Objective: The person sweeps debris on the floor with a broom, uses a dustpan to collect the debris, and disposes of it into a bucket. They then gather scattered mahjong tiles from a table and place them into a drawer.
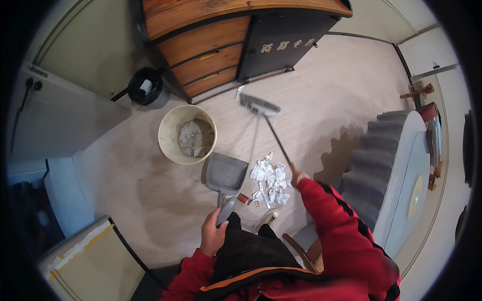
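Observation:
My left hand (213, 234) grips the grey handle of a long-handled dustpan (226, 172), whose pan rests on the floor. My right hand (296, 174) is closed around the dark stick of a broom, held out ahead of me. The grey broom head (260, 105) is near the foot of the wooden cabinet, by a small pale scrap (239, 92). Crumpled white papers (272, 180) lie heaped between the dustpan and my right arm. A small red packet (244, 199) lies by the pan. Left of the broom stands a cream bucket (165, 137) holding grey debris.
A wood-and-black cabinet (203, 41) stands ahead, with a black-lined bin (150, 96) at its left. To the right is a round table (406, 180) with a grey pleated skirt. A wooden chair (314, 254) stands close to my right side. A door (67, 113) is at left.

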Demonstrator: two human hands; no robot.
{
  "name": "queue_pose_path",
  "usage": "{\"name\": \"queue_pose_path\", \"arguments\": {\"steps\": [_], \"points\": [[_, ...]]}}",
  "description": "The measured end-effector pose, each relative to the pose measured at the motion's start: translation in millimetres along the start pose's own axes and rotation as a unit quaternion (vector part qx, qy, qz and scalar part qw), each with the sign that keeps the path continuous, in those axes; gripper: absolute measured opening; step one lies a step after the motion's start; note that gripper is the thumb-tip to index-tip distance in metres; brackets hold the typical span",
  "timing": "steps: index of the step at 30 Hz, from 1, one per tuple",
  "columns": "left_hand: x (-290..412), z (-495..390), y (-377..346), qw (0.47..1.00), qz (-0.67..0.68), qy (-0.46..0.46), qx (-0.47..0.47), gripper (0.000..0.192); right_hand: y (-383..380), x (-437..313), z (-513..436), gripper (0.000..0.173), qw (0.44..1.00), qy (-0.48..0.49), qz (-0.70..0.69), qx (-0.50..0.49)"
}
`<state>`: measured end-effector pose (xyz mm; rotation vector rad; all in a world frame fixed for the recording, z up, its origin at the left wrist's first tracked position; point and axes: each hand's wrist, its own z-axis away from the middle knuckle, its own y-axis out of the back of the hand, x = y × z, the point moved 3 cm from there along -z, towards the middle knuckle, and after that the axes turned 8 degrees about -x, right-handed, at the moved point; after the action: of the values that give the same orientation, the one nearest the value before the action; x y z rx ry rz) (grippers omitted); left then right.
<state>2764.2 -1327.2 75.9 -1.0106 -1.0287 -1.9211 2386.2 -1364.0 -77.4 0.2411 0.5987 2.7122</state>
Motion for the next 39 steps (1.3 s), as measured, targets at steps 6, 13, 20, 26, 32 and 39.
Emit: {"name": "queue_pose_path", "arguments": {"steps": [6, 13, 20, 26, 32, 39], "points": [[-23, 27, 14, 0.999, -0.018, 0.002, 0.045, 0.038, -14, 51, 171, 0.078, 0.993, 0.085, -0.06, -0.051], [-45, 41, 16, 0.997, 0.006, 0.054, 0.049, 0.034, 66, -20, 122, 0.077, 0.998, 0.031, 0.045, -0.024], [-54, 63, 33, 0.989, -0.043, 0.097, 0.098, 0.03, 32, -11, 69, 0.089, 0.991, 0.019, 0.132, -0.027], [-49, 84, 30, 0.982, -0.101, 0.131, 0.095, 0.027, -69, 120, 196, 0.089, 0.974, -0.048, 0.168, -0.144], [-34, 130, -1, 0.948, -0.263, 0.123, 0.131, 0.027, -87, 227, 266, 0.081, 0.99, -0.001, 0.096, -0.1], [-57, 170, -62, 0.913, -0.399, 0.063, 0.063, 0.022, -158, 217, 151, 0.074, 0.998, 0.031, -0.051, 0.002]]}}
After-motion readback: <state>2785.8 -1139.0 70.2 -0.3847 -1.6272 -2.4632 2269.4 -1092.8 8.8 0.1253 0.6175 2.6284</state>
